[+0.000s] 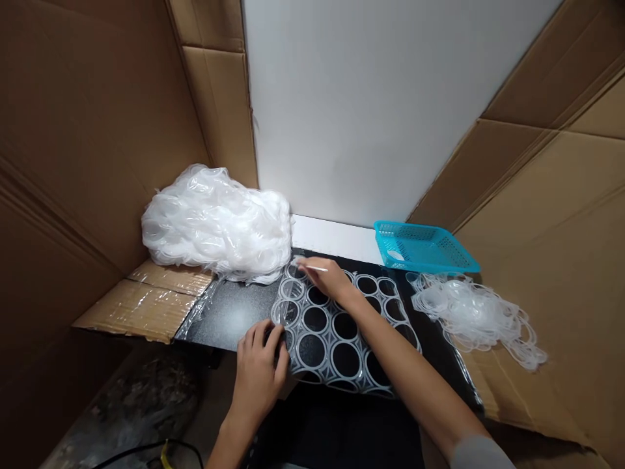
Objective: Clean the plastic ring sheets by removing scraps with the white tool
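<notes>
Clear plastic sheet (342, 339) with rows of round rings lies flat on black bench (229, 312), centre of view, just near of the white wall (381, 111). Left hand (261, 368) sits on sheet's near-left corner, fingers (274, 339) curled narrow over the edge; cannot tell if they grip or only press. Right hand (328, 279) reaches across to sheet's far-left part, forearm lying over the sheet, fingers pinched tight on a thin white strip (318, 267) that sticks out to the right from the fingertips; cannot tell if the strip is joined to the sheet. Big pile (217, 225) of clear plastic scrap at far left, touching the sheet's far-left corner area and resting partly on taped cardboard (146, 299). Blue basket (424, 247) at far right on the bench edge, one small pale item inside. Loose heap of clear rings (473, 312) right of the sheet, just near of the basket, spilling onto cardboard on the right. Cardboard panels wall in both sides. Black cable (146, 451) on floor at near left
</notes>
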Demonstrator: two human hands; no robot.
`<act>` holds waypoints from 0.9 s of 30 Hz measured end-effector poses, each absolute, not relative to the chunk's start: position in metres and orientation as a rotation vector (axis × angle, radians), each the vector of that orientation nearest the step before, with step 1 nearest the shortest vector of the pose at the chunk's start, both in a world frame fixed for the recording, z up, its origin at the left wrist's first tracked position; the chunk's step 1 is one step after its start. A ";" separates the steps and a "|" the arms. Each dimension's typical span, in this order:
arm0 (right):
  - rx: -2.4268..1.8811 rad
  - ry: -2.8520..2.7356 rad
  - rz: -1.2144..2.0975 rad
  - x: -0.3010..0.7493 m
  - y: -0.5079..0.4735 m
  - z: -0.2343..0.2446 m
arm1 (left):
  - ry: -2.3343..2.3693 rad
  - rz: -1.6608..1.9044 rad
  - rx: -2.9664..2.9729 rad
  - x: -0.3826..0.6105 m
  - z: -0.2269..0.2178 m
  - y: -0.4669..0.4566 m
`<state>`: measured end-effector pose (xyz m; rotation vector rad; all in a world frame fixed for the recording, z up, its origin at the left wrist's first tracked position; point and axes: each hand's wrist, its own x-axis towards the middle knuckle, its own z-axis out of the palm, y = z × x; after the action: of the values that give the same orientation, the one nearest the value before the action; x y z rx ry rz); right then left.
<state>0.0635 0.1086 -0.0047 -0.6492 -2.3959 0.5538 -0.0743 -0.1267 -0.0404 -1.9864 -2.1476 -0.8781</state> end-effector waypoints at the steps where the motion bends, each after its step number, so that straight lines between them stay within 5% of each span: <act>1: -0.607 -2.412 0.607 0.064 0.104 -0.009 | -2.166 -0.902 -1.989 -0.075 -0.038 -0.127; 12: -0.752 -2.098 1.221 0.065 0.080 -0.026 | -2.125 -0.925 -2.170 -0.063 -0.022 -0.076; 27: -0.746 -2.166 1.107 0.068 0.076 -0.024 | -2.199 -0.845 -2.189 -0.066 -0.023 -0.076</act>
<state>0.0676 0.0759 -0.0240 -0.7456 -2.1660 1.1067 -0.0658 -0.0764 -0.0232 -2.1893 -2.1989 -0.8455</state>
